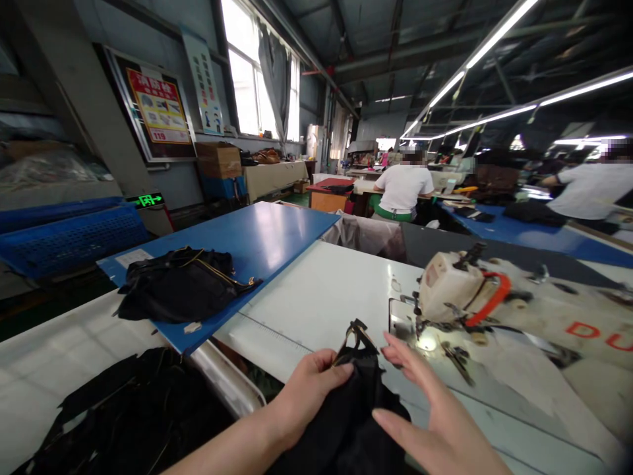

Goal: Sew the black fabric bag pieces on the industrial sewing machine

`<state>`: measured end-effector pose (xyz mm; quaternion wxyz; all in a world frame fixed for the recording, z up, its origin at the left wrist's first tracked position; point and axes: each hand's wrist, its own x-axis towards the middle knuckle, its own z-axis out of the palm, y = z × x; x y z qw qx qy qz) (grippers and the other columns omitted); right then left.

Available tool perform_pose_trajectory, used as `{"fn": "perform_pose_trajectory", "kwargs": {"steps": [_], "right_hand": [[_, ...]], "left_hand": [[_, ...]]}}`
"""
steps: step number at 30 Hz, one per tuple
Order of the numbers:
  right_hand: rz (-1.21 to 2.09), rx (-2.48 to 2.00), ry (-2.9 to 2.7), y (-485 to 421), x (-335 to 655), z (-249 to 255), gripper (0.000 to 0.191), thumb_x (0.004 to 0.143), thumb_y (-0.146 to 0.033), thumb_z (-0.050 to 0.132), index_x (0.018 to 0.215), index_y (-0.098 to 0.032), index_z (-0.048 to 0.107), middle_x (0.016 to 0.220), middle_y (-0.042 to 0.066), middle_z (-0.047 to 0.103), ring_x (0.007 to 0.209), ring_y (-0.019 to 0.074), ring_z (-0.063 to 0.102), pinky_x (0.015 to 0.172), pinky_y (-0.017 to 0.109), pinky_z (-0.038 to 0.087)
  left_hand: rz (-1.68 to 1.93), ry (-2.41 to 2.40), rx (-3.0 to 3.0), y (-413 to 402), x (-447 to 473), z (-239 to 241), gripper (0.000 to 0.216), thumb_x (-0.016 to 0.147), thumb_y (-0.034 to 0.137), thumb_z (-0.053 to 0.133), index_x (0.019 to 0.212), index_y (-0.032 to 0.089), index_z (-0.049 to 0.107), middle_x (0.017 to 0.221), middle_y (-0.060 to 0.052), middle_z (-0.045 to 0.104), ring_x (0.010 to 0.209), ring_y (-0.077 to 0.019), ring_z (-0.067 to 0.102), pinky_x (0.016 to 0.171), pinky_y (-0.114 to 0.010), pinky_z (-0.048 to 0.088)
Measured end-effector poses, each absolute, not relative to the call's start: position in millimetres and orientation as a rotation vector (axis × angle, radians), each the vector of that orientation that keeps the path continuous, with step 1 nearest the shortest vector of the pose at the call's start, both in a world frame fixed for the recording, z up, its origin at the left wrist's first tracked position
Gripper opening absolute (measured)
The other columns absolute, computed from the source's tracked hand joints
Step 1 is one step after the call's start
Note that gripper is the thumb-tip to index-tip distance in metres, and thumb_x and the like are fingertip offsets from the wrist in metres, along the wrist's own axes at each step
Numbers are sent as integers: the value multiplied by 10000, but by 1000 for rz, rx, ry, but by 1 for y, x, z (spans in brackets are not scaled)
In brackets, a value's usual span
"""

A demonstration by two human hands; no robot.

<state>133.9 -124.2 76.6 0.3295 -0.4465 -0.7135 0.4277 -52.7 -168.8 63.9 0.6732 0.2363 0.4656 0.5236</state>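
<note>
Now: black fabric (pixel 349 422) at the sewing machine (pixel 457 290).
Left hand (pixel 306 392): you pinch its top edge.
Right hand (pixel 435 422): spread open beside it.
Tip: hold that edge taut and flat.

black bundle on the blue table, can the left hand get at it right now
Probably yes: nothing stands between the left hand and the black bundle, off to its left. But that hand is pinching the black fabric piece, so it is not free.
</note>
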Motion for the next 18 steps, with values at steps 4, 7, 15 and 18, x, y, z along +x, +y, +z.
{"fn": "perform_pose_trajectory", "kwargs": {"steps": [4, 7, 15, 18], "right_hand": [[1297, -1155, -1886, -124, 136, 75, 530, 764, -272, 613, 1279, -248, 489, 1201, 79, 586, 1125, 271, 524, 997, 428, 375], [1519, -1059, -1714, -118, 136, 72, 390, 817, -297, 578, 1200, -226, 545, 1086, 69, 646, 1024, 242, 582, 924, 374, 428], [2191, -861, -807, -127, 144, 57, 430, 661, -365, 762, 1058, -263, 633, 900, 47, 705, 859, 241, 657, 833, 393, 470], [2198, -900, -820, -129, 139, 56, 330, 668, -361, 758, 962, -261, 647, 841, 23, 698, 806, 213, 654, 768, 336, 481]], "left_hand": [[1236, 993, 509, -168, -48, 69, 353, 639, 403, 778, 683, 127, 562, 587, 5, 589, 510, -89, 504, 521, -193, 336], [1218, 943, 378, -168, -49, 71, 321, 621, 340, 803, 737, 124, 596, 632, -7, 623, 557, -107, 553, 562, -198, 385], [1147, 710, 314, -176, -48, 62, 272, 735, 357, 728, 750, 111, 612, 669, -38, 636, 587, -123, 579, 591, -214, 418], [1200, 715, 371, -179, -43, 55, 277, 730, 341, 741, 748, 110, 589, 645, -19, 607, 547, -92, 541, 557, -190, 385]]}}
